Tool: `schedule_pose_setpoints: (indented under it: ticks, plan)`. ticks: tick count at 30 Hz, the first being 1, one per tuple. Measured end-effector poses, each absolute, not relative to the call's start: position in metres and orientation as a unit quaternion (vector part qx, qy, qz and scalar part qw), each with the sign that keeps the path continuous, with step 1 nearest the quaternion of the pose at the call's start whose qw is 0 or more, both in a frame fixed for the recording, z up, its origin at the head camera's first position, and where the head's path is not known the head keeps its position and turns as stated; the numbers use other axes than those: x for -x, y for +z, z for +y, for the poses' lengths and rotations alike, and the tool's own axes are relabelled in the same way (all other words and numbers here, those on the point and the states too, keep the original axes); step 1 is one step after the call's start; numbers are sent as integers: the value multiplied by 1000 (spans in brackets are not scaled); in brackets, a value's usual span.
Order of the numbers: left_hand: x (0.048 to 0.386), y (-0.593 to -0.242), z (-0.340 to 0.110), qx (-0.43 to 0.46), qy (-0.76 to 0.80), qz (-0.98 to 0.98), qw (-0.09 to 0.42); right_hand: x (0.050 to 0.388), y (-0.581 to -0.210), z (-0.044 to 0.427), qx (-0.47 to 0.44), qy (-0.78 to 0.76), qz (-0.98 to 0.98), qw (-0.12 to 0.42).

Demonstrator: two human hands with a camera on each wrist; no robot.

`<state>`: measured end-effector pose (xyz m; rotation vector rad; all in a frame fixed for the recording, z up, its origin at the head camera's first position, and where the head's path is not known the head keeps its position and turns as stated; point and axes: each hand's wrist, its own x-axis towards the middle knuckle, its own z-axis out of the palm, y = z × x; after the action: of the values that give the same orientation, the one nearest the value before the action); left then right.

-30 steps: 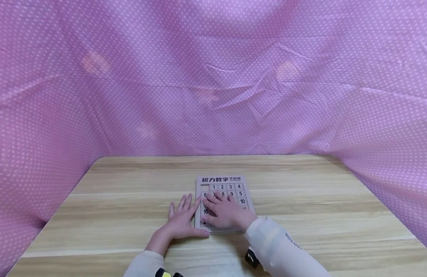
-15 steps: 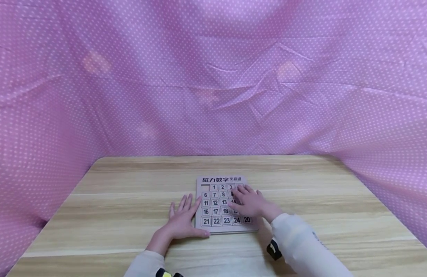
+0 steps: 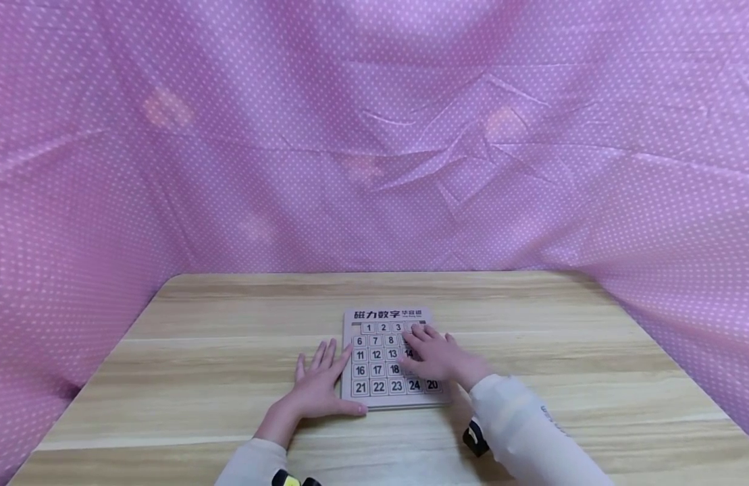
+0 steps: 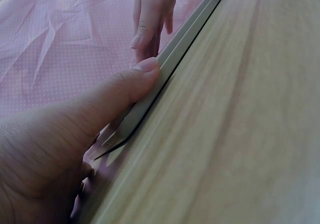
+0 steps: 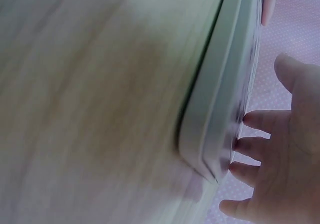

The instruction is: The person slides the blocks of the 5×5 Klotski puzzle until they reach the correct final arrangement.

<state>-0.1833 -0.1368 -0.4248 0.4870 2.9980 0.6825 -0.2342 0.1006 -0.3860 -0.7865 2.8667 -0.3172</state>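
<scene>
A pale sliding number puzzle [image 3: 383,398] with numbered tiles lies flat on the wooden table in the head view. Its top row sits partway along, with a narrow gap at the left end and a dark gap showing at the right end. My left hand [image 3: 318,391] is spread at the board's front left corner, and its thumb [image 4: 147,67] rests against the front edge in the left wrist view. Over the right-hand columns reaches my right hand [image 3: 437,354], hiding several tiles; in the right wrist view its extended fingertips [image 5: 240,144] touch the board's face.
The wooden table [image 3: 593,378] spreads around the board on all sides. A pink dotted cloth [image 3: 374,169] hangs behind the table and along both sides. Black bands [image 3: 475,439] are on the wrists, over light sleeves [image 3: 526,425].
My right hand moved right off the middle of the board to its upper right tiles. Since then, the top row has slid left by part of a tile. The left hand keeps its place.
</scene>
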Motion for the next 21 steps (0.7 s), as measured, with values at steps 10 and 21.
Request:
schedule_pose_setpoints:
  ticks: [10, 21]
  plan:
    - [182, -423, -137, -159, 217, 963, 11, 237, -390, 89, 267, -107, 954, 85]
    - [184, -422, -140, -164, 218, 962, 12, 217, -382, 101, 285, -107, 950, 67]
